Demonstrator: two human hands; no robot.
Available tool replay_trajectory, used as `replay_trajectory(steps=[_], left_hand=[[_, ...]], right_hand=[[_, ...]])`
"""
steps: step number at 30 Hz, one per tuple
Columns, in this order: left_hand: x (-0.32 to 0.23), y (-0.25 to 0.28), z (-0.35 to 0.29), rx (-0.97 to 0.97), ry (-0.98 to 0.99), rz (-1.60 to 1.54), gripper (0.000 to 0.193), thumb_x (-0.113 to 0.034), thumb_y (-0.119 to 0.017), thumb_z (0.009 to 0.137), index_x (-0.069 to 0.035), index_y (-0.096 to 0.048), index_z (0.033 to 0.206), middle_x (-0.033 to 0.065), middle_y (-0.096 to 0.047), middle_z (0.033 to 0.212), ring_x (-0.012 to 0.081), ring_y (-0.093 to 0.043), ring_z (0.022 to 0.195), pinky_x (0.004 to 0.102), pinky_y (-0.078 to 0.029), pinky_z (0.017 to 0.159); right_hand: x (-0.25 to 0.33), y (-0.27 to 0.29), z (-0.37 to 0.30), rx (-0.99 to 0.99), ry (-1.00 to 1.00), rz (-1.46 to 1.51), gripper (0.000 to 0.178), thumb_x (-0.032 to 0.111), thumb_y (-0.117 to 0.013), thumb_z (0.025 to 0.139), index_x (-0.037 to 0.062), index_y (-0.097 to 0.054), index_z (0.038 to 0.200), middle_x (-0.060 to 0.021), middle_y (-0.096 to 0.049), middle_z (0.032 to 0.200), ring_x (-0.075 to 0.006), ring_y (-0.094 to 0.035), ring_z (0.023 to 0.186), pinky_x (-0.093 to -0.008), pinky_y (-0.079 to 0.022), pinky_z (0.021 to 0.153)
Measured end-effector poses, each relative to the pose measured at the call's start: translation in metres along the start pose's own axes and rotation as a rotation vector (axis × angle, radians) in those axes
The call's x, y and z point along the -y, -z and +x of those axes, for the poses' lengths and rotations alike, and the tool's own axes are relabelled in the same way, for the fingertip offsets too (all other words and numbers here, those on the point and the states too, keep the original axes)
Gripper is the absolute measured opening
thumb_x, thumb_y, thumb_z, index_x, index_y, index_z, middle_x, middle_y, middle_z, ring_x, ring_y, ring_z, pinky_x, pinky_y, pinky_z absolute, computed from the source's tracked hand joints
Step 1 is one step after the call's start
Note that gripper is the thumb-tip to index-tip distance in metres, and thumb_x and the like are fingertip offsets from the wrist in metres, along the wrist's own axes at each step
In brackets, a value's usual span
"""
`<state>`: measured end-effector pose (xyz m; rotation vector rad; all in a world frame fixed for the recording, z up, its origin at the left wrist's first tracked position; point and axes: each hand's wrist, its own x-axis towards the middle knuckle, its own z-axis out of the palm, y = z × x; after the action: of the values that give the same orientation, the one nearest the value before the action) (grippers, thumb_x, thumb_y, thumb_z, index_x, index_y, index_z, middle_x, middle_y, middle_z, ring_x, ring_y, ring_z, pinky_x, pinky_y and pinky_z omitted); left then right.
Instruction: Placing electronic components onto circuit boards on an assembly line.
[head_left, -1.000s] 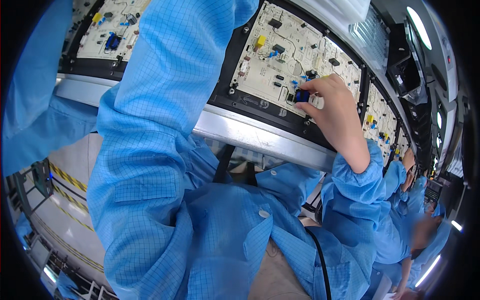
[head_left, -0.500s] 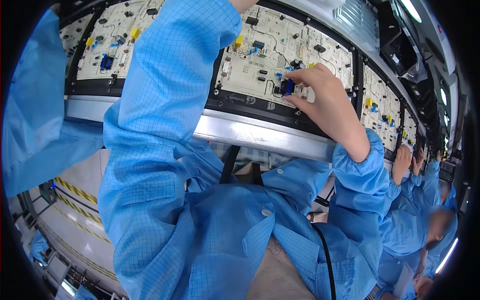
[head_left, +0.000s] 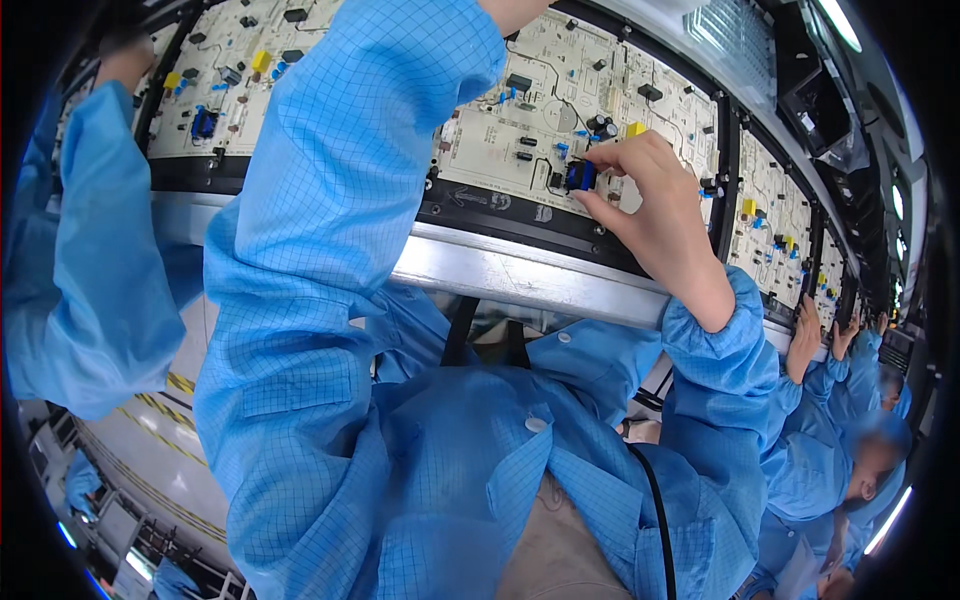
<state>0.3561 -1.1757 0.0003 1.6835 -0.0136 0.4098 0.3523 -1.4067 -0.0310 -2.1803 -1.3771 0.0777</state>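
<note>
- Right hand (head_left: 655, 205) pinches blue part (head_left: 578, 177) against board (head_left: 500, 140).
- Left hand: above frame, state unknown.
- Risk: tilted part may bend leads under fingertips.

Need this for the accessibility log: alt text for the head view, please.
The person's right hand pinches a small blue component against a white circuit board on a metal-railed line. Their left arm in a blue sleeve reaches up past the top edge, so that hand is out of view. Co-workers in blue coats stand at right.
</note>
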Motion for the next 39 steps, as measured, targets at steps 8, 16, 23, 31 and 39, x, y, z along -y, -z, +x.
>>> replay_trajectory(steps=[8,16,23,31,39], left_hand=[[-0.011,-0.017,-0.006,0.015,-0.053,-0.04,0.019,-0.001,-0.069,0.084,0.004,-0.067,0.102,0.0109,-0.069,0.097,0.0127,-0.065,0.087,0.0233,-0.051,0.08],[-0.021,-0.095,-0.063,0.254,-0.339,0.245,0.017,0.0,-0.072,0.075,-0.006,-0.071,0.092,0.0084,-0.067,0.09,0.0184,-0.068,0.079,0.0281,-0.055,0.071],[0.005,-0.152,-0.082,0.518,-0.216,0.277,0.016,0.002,-0.067,0.076,-0.004,-0.067,0.091,0.0104,-0.063,0.087,0.0238,-0.065,0.077,0.0313,-0.054,0.071],[0.003,-0.164,-0.085,0.474,-0.208,0.691,0.024,-0.002,-0.07,0.075,-0.007,-0.061,0.096,0.0095,-0.061,0.086,0.0272,-0.06,0.084,0.0366,-0.049,0.076],[-0.009,-0.167,-0.085,0.5,-0.109,0.795,0.023,-0.004,-0.069,0.074,-0.009,-0.059,0.094,0.0098,-0.06,0.083,0.0296,-0.059,0.086,0.039,-0.049,0.077]], right_hand=[[-0.006,0.008,0.003,0.045,0.041,-0.019,0.034,0.011,-0.079,0.069,0.0035,-0.065,0.099,-0.0096,-0.062,0.091,-0.0248,-0.06,0.086,-0.0337,-0.049,0.075],[-0.107,0.119,-0.005,-0.264,-0.212,0.003,0.034,0.02,-0.069,0.083,0.0102,-0.063,0.115,-0.0069,-0.065,0.088,-0.0199,-0.06,0.08,-0.0329,-0.049,0.069],[-0.223,0.173,0.033,-0.611,-0.226,-0.39,0.022,0.007,-0.06,0.077,-0.0028,-0.061,0.097,-0.0159,-0.064,0.078,-0.0281,-0.063,0.073,-0.0386,-0.049,0.067],[-0.276,0.145,0.094,-0.548,-0.191,-0.707,0.014,0.005,-0.056,0.074,-0.003,-0.057,0.085,-0.0237,-0.061,0.091,-0.0364,-0.061,0.09,-0.0429,-0.049,0.079],[-0.288,0.127,0.096,-0.44,-0.319,-0.62,0.016,0.005,-0.059,0.075,-0.0048,-0.063,0.086,-0.0285,-0.061,0.092,-0.0396,-0.063,0.085,-0.0434,-0.053,0.076]])
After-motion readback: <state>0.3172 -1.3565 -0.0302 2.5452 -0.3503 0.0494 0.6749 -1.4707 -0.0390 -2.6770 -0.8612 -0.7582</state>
